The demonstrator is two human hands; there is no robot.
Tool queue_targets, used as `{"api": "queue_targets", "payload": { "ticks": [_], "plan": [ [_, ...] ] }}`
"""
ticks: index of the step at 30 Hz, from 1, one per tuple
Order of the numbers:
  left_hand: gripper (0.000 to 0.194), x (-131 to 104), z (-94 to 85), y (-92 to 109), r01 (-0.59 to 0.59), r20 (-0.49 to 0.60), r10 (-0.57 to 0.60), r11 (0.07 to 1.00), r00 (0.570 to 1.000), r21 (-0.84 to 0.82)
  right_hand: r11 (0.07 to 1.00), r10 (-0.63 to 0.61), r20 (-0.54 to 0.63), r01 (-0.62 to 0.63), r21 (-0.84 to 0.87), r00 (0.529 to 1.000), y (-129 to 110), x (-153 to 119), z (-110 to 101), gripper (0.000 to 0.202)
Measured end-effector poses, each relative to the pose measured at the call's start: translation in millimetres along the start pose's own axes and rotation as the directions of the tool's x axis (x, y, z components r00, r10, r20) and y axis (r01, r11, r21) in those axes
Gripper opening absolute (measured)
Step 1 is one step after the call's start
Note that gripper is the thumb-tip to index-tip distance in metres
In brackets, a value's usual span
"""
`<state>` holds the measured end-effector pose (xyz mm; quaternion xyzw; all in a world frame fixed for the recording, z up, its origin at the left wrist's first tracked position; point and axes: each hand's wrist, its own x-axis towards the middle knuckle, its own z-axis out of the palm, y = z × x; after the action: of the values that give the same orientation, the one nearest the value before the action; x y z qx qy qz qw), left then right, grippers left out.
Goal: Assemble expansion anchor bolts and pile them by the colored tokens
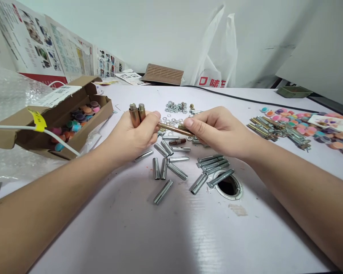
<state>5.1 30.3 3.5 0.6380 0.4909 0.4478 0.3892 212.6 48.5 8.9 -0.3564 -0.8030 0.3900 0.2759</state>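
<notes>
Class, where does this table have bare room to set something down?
The widest bare patch is the near tabletop, between the forearms, nearer than the metal sleeves and ringed hole. A smaller one lies between the nuts and the corrugated cardboard. Crowded: between left hand and right hand, and at right among bolts and coloured caps.

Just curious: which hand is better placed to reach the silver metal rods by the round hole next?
Probably the right hand: the silver metal rods lie nearer it, while the left hand grips two brass-coloured metal cylinders.
</notes>
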Motion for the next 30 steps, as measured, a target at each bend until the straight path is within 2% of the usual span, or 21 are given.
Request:
{"api": "queue_targets", "payload": {
  "ticks": [5, 9, 11, 20, 23, 26, 30],
  "plan": [
    [0.036, 6, -3.9, -12, -0.047, -0.090, 0.041, 0.997, 0.995, -0.065, 0.998, 0.023, -0.028, -0.021, 0.064, 0.999, 4, 1, -3, 0.063],
    [0.028, 9, -4.6, -13, -0.012, -0.168, -0.018, 0.985, 0.986, -0.173, 0.995, 0.022, -0.055, -0.017, 0.095, 0.998, 5, 1, -4, 0.061],
    [0.028, 9, -4.2, -11, 0.002, -0.170, -0.036, 0.981, 0.985, -0.196, 0.994, 0.028, -0.058, -0.022, 0.106, 0.998, 5, 1, -4, 0.061],
    [0.039, 5, -5.5, -9, -0.061, -0.071, 0.058, 0.998, 0.996, -0.035, 0.959, 0.078, -0.010, -0.073, 0.275, 0.997, 12, 1, -7, 0.058],
    [0.043, 3, -7.4, -6, -0.105, -0.008, 0.107, 0.988, 0.994, 0.114, 0.964, 0.091, 0.010, -0.091, 0.249, 0.996, 13, 1, -8, 0.060],
    [0.047, -1, -8.6, -4, -0.162, 0.099, 0.141, 0.950, 0.985, 0.267, 0.979, 0.050, -0.001, -0.049, 0.197, 0.999, 12, 2, -6, 0.063],
    [0.043, -4, -7.1, -8, -0.266, 0.230, 0.207, 0.927, 0.951, 0.266, 0.996, -0.033, -0.042, 0.036, 0.081, 0.999, 7, 3, 5, 0.064]
  ]
}}
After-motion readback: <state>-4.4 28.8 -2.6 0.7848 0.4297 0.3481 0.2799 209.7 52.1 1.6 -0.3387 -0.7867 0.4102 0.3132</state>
